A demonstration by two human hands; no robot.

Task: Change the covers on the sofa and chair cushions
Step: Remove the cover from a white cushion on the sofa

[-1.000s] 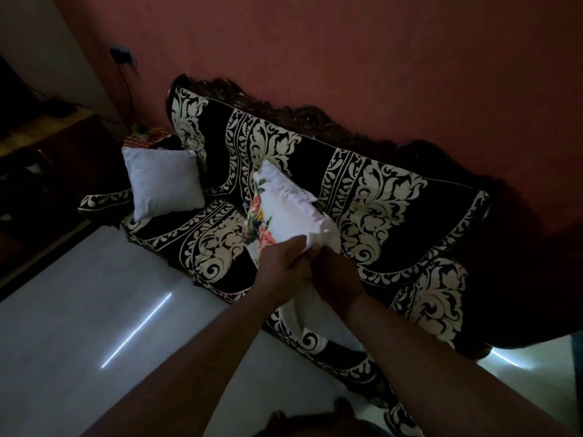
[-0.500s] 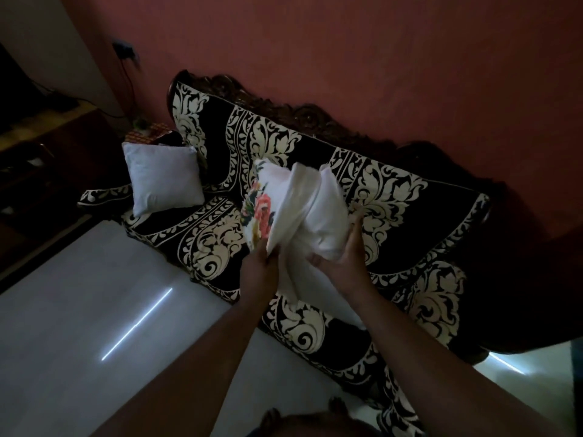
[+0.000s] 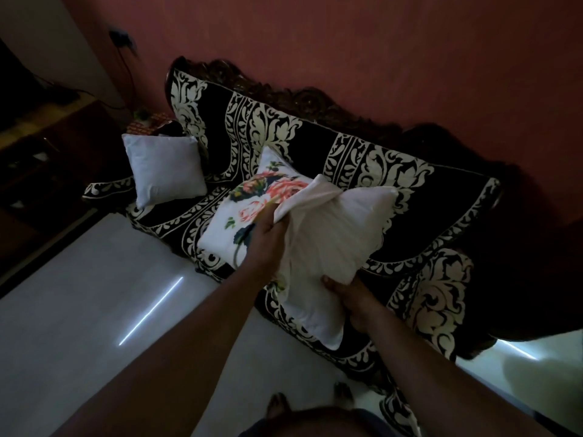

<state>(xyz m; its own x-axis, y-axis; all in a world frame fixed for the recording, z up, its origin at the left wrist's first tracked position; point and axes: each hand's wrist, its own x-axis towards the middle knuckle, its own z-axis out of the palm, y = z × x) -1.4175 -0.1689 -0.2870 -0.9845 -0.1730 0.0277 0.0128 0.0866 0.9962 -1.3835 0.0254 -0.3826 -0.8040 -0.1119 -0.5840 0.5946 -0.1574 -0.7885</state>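
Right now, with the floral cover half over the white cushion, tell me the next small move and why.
Probably pull the floral cover further toward the cushion's bare end. The left hand grips the cover's bunched edge, the right hand holds the white cushion from below, and much of that cushion is uncovered.

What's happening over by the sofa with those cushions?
A person is working a floral cover on or off a white cushion; which way cannot be told. The left hand grips the cover's edge, and the right hand holds the bare cushion from below. Roughly half of it sits inside the cover. A plain white cushion leans at the far end of the black-and-cream sofa.
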